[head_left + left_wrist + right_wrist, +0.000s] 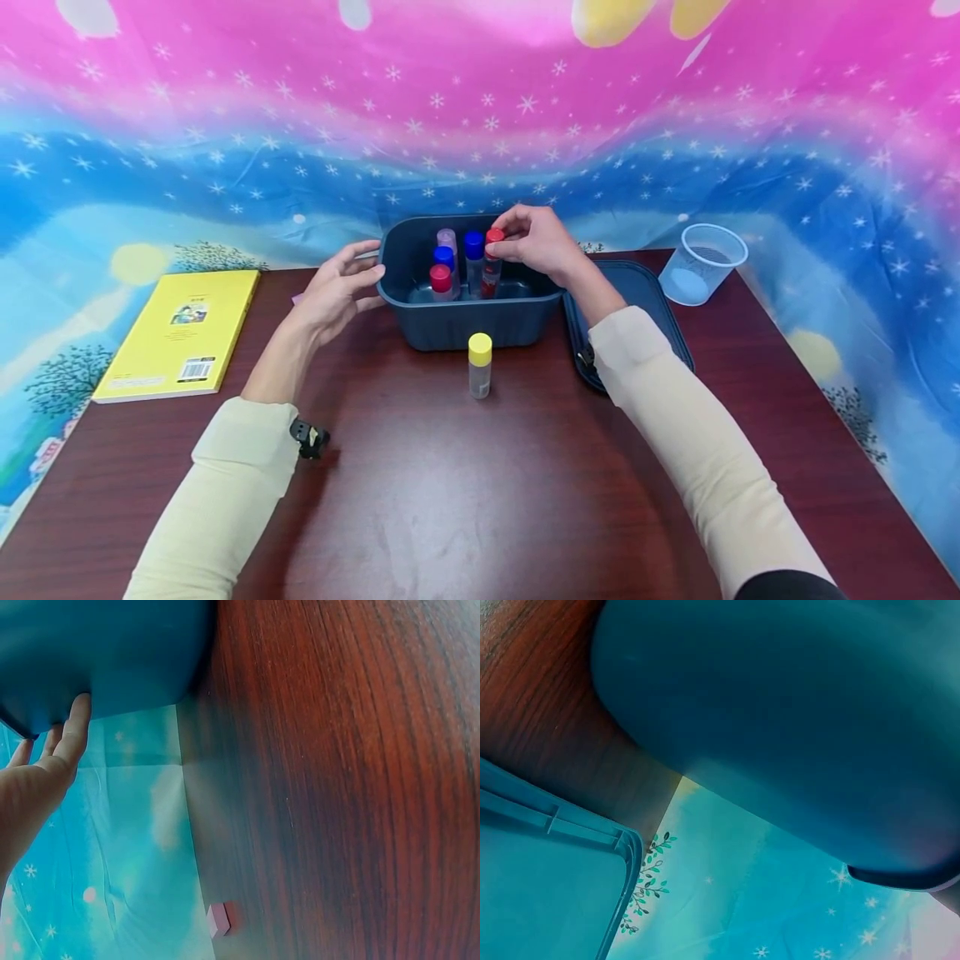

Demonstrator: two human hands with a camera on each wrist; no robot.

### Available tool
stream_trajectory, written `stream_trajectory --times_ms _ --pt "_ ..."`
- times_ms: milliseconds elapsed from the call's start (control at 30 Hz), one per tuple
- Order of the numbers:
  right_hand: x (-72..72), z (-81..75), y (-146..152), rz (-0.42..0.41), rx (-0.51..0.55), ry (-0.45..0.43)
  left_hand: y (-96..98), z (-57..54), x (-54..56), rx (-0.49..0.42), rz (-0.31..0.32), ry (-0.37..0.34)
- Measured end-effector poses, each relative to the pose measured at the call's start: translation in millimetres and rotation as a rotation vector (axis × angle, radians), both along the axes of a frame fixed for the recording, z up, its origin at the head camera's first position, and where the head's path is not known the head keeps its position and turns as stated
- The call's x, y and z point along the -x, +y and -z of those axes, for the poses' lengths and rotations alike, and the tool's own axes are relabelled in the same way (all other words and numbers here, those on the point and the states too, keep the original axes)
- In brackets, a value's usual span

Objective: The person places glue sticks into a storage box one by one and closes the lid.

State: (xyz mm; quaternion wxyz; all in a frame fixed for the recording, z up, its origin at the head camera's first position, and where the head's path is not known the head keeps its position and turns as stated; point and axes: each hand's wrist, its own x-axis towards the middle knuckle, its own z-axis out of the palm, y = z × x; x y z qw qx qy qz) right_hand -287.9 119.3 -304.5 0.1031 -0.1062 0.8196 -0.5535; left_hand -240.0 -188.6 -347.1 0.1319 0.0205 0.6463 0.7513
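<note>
A dark blue-grey plastic bin (468,323) stands at the back of the table. My right hand (536,242) reaches over its right end and pinches a clear tube with a red cap (491,271) near the top. Beside that tube inside the bin stand tubes with blue caps (474,245), a red-capped one (441,279) and a pale purple one (446,237). With fingers spread, my left hand (341,287) rests against the bin's left end; its fingertips (81,705) touch the outer wall in the left wrist view. The right wrist view shows the bin's outside, with the right hand hidden.
In front of the bin a yellow-capped tube (480,365) stands upright. A dark lid (633,292) lies right of the bin, partly under my right forearm. Further right is a white mesh cup (703,265). A yellow book (180,333) lies at left, and a small pink block (218,920) sits by the table's back edge.
</note>
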Motion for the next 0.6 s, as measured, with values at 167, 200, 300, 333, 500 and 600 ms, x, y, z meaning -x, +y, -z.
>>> stream_trajectory --times_ms 167,200,300,333,500,600 --pt "1.6 0.8 -1.0 -0.019 -0.049 -0.011 0.3 -0.4 0.4 0.000 0.001 0.004" --pt "2.0 1.0 -1.2 -0.024 -0.061 -0.013 0.3 -0.4 0.4 -0.002 0.002 0.005" --pt "3.0 1.5 -1.8 -0.039 -0.101 -0.017 0.2 0.0 0.4 -0.007 0.002 0.006" --pt "3.2 1.7 -2.0 -0.042 -0.106 -0.021 0.1 0.2 0.3 -0.008 0.002 0.006" --pt "3.1 1.4 -3.2 -0.046 -0.116 -0.046 0.0 0.7 0.2 -0.011 0.001 0.005" --pt "2.6 0.7 -4.2 -0.045 -0.125 -0.059 0.1 0.6 0.1 -0.013 0.001 0.004"
